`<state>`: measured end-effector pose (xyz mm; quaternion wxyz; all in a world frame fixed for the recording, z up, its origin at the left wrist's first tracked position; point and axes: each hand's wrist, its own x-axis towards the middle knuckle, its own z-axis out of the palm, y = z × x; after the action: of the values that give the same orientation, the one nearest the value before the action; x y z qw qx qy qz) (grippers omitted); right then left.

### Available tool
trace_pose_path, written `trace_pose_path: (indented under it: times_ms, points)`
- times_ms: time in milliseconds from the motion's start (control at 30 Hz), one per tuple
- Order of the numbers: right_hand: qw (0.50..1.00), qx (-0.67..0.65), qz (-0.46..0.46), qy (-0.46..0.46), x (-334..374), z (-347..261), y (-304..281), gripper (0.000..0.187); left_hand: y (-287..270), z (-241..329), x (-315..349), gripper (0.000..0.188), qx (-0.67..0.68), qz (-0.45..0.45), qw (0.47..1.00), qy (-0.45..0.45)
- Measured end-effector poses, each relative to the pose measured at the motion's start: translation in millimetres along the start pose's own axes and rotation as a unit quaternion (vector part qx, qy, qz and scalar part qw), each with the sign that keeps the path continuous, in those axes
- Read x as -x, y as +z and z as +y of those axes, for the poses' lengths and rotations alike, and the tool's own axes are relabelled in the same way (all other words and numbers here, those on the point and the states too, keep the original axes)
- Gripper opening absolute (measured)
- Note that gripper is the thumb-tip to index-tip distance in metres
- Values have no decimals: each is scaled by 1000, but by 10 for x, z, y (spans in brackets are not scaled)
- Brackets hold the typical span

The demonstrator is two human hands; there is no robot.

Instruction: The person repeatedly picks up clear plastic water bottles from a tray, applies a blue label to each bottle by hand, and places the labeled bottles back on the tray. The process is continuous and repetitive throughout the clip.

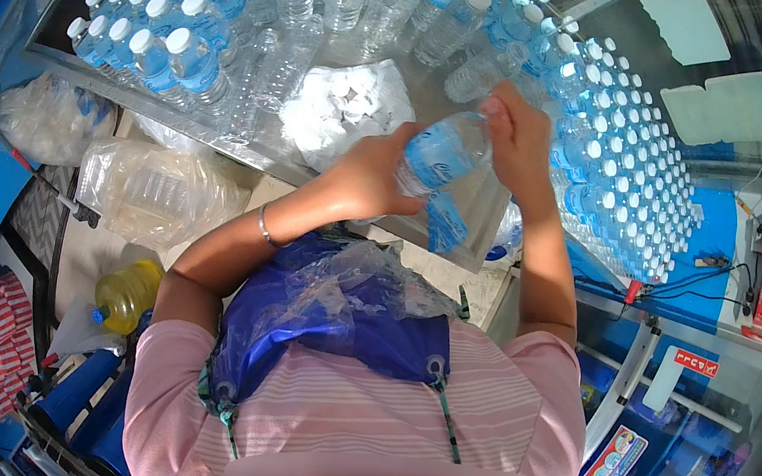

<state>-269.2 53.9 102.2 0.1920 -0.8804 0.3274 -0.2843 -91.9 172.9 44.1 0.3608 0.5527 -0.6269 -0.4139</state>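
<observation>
Over the near edge of the metal tray I hold a clear plastic water bottle (448, 153) with a blue label, tilted with its top to the upper right. My left hand (372, 174) is wrapped round the lower body. My right hand (517, 140) is closed at the neck end; whether a cap sits under those fingers is hidden. Blue plastic labels (446, 225) lie just below the bottle. To the left of it, a heap of white caps (349, 102) rests in the tray. Uncapped clear bottles (484, 74) lie and stand beyond my hands.
Rows of capped, labelled bottles (196, 61) fill the tray's left and back. Many more capped bottles (624, 175) stand packed at the right. The metal tray's rim (256, 159) runs before me. Left are bagged clear plastic (159, 187) and a yellow jug (127, 295).
</observation>
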Motion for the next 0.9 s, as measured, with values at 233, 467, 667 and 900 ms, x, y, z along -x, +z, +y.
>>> trace_pose_path:
  times_ms: [233, 467, 667, 900]
  points:
    - [964, 226, 102, 98, 482, 270, -606, 24, 134, -189, -193, 75, 73, -36, 991, 104]
    - [869, 439, 157, 167, 979, 1119, -898, 26, 6, -496, -122, 47, -12, -38, 999, 37]
    - [863, 464, 148, 137, 1232, 1675, -858, 26, 67, -497, -128, 42, 5, -34, 997, 68]
    - [862, 462, 163, 129, 1305, 1833, -715, 28, 208, -600, -165, 39, -24, -43, 994, 101]
